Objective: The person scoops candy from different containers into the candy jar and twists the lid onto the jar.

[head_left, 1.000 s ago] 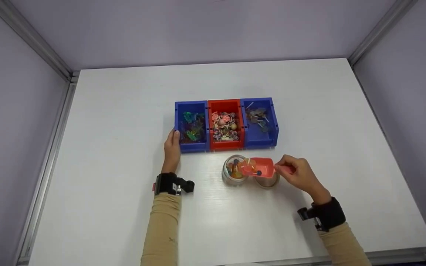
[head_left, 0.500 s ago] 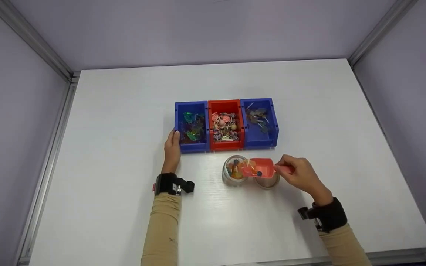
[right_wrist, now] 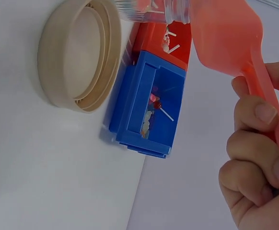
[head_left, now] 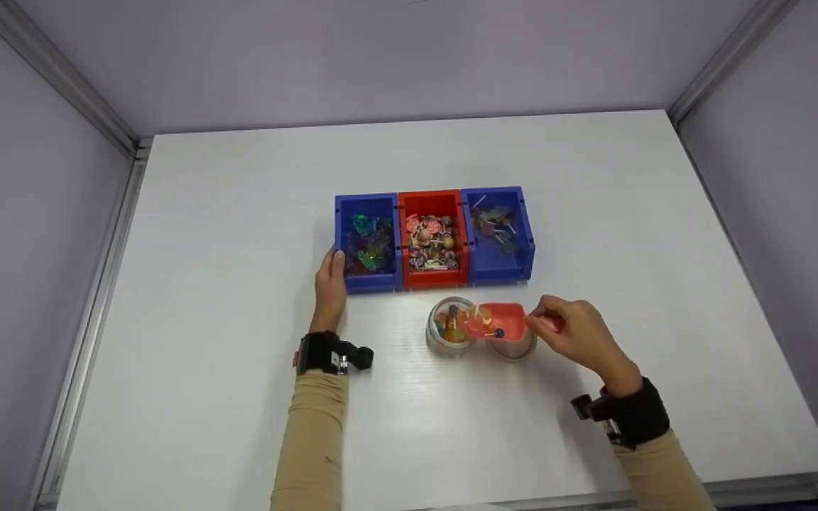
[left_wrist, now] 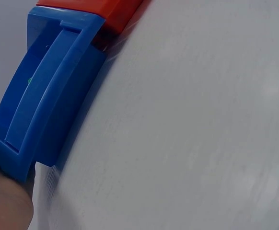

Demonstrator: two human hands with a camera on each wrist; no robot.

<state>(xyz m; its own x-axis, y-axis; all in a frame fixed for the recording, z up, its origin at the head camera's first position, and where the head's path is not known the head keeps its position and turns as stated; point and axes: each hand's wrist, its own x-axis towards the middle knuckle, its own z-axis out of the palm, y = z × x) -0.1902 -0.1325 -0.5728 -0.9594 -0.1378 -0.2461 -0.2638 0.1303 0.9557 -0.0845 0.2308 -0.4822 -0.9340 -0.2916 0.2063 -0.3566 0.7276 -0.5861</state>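
- Head view, far left: the left hand lies flat on the white table, straight fingers pressed together, fingertips touching the outer wall of the left blue bin; nothing is gripped
- Next come the red bin and the right blue bin, touching in a row and each holding small wrapped sweets
- Just in front of the row stands a clear jar, open-mouthed, with a few lollipops inside; its beige lid lies just beside it, underside up
- The red scoop hangs tilted over the jar's rim, lollipops bunched at its lip
- Right hand: thumb and curled fingers pinch the scoop's handle
- Risk, as I judge it: the scoop's mouth looks nearly as wide as the jar's, so a hasty tip could spill sticks onto the table, or a knock could rock the unheld jar
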